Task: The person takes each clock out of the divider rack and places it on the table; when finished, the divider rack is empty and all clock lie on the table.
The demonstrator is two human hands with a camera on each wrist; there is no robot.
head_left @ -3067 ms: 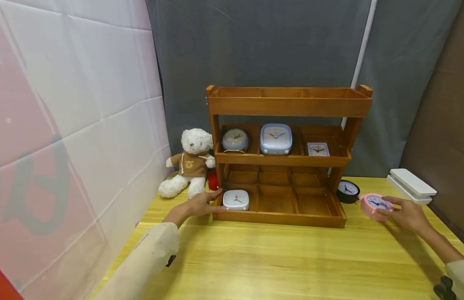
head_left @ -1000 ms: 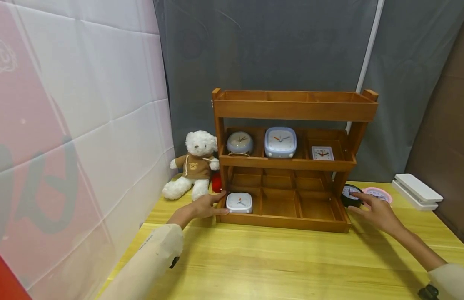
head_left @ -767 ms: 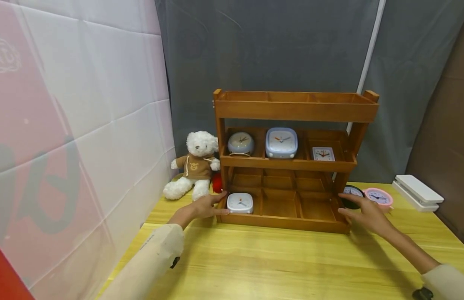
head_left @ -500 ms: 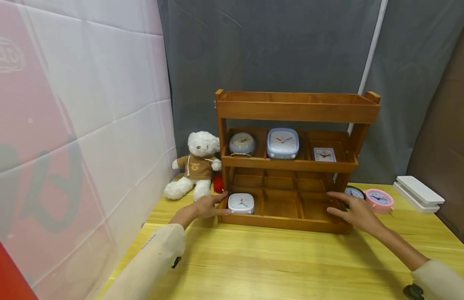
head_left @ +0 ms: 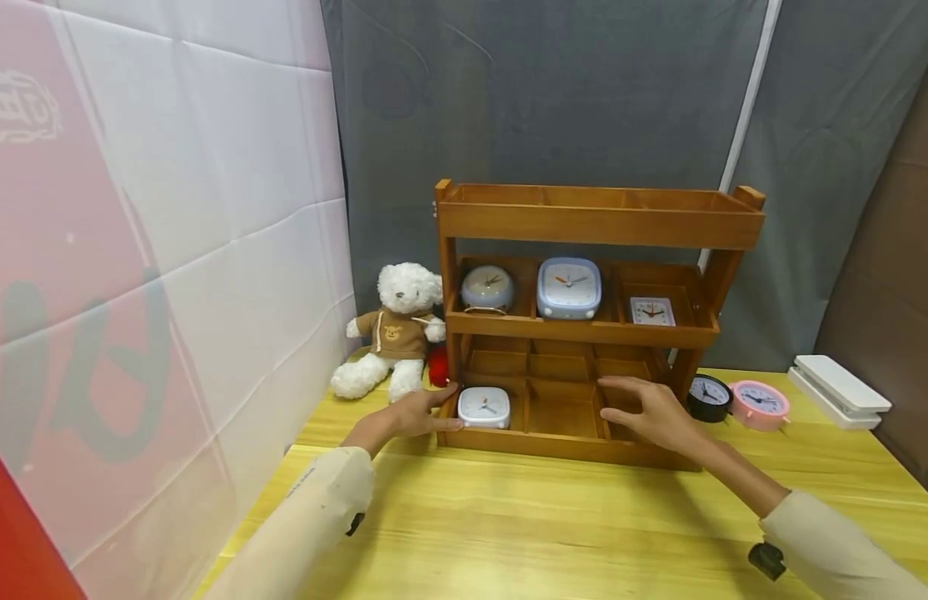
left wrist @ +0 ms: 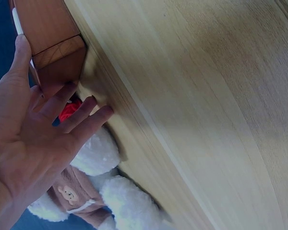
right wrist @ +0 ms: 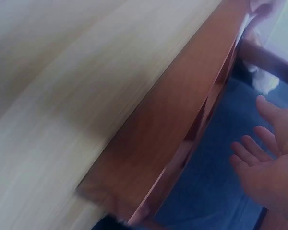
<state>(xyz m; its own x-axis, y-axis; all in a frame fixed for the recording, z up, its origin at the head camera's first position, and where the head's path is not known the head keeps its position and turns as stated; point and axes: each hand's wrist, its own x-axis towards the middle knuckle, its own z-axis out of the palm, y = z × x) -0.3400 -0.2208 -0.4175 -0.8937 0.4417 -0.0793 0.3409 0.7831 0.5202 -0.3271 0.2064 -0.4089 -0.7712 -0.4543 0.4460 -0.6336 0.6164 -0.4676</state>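
Note:
A wooden three-tier shelf [head_left: 576, 447] stands on the table. A white alarm clock [head_left: 484, 407] sits in its lower left compartment. At that corner is my left hand [head_left: 410, 417], thumb tip by the clock's front and fingers spread along the shelf's left side. My right hand [head_left: 655, 415], fingers apart and holding nothing, hovers before the lower right compartments. Just right of the shelf stand a black round alarm clock [head_left: 709, 398] and a pink round alarm clock [head_left: 760, 405]. The middle tier bears a round clock [head_left: 487, 288], a blue-framed clock [head_left: 569, 288] and a small square clock [head_left: 652, 312].
A white teddy bear [head_left: 400, 333] in a brown hoodie sits left of the shelf, with a red object [head_left: 438, 367] beside it. White flat boxes [head_left: 839, 390] lie at the far right. A pale fabric wall [head_left: 209, 167] borders the left side, a grey curtain [head_left: 584, 92] the back.
My right hand has let go of the pink clock, now beside the black one, passed over the black clock and moved left to the shelf's front. The left hand keeps its place.

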